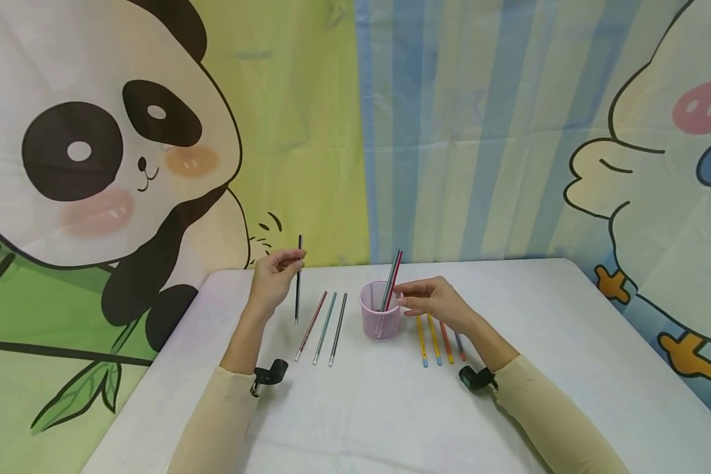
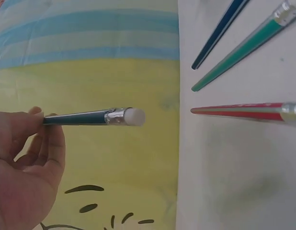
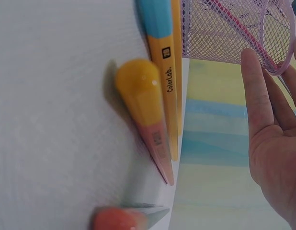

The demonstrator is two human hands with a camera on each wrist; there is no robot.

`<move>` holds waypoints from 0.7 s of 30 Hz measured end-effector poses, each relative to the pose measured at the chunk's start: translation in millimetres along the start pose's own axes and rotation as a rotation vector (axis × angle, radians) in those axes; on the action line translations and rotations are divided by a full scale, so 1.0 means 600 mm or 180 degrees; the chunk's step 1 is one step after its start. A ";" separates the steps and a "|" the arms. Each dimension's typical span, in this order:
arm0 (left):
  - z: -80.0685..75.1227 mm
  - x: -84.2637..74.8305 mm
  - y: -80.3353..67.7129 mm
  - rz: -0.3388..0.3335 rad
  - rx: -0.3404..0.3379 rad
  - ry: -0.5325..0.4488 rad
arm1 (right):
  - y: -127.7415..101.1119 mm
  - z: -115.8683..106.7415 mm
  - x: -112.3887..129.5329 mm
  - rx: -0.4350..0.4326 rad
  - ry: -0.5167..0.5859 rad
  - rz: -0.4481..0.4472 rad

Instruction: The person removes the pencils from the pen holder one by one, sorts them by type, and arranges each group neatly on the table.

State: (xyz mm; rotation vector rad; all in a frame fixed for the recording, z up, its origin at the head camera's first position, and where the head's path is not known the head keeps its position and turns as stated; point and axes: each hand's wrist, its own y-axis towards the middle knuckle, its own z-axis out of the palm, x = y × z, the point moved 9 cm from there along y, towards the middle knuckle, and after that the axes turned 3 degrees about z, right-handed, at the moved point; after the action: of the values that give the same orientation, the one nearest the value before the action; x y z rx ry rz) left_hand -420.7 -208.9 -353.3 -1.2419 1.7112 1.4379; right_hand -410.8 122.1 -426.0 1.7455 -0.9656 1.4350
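My left hand (image 1: pixel 275 280) pinches a dark pencil (image 1: pixel 298 283) between thumb and fingers, upright with its white eraser end down. In the left wrist view, the silver ferrule and eraser of that pencil point away from the fingertips. A pink mesh pencil cup (image 1: pixel 381 326) stands mid-table, with a green pencil (image 1: pixel 389 280) and a red pencil (image 1: pixel 395 280) leaning in it. At the cup's right rim is my right hand (image 1: pixel 438 301), its fingers fairly straight; in the right wrist view the fingertips lie right at the mesh and rim.
On the white table (image 1: pixel 355 415), a red pencil (image 1: pixel 311 326), a green pencil (image 1: pixel 324 328) and a dark pencil (image 1: pixel 338 329) lie left of the cup. Several pencils, including a yellow pencil (image 1: pixel 422 341) and an orange-red pencil (image 1: pixel 447 343), lie beneath the right hand. A printed curtain (image 1: pixel 302 131) hangs behind.
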 end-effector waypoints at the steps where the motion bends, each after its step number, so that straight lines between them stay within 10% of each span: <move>1: 0.001 0.003 -0.001 -0.0027 0.0036 0.0017 | 0.000 0.000 0.000 0.0002 0.0002 0.0002; 21: 0.018 0.090 -0.011 -0.0456 0.0734 0.0953 | 0.000 0.002 0.002 0.0012 0.0037 -0.0009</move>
State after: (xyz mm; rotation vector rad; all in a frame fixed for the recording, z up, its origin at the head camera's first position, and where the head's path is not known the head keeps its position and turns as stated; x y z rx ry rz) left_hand -437.6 -214.0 -406.0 -1.4710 1.8759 0.9779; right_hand -410.3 121.0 -425.1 1.7387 -0.9544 1.4446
